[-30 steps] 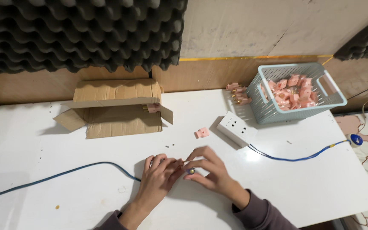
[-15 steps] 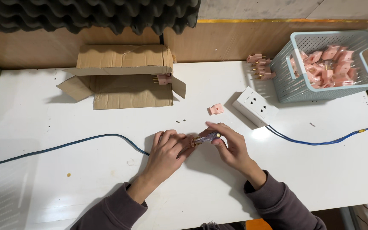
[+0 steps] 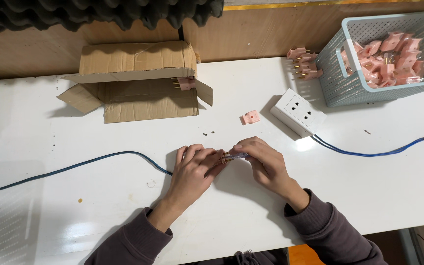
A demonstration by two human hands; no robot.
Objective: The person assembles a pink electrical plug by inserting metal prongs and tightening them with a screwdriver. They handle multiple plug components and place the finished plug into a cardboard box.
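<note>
Pinching a small pink plug (image 3: 220,157) in the left hand (image 3: 193,169), right hand (image 3: 263,161) gripping a screwdriver (image 3: 236,155) at its end — low over the counter (image 3: 349,196); best kept steady, tip aligned.

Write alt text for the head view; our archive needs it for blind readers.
Two hands, the left hand and right hand, hold a small pink plug between them over a white table. Behind lie a cardboard box, white socket block and basket of pink plugs.

Both hands (image 3: 229,164) fingertip-to-fingertip, curled
</note>
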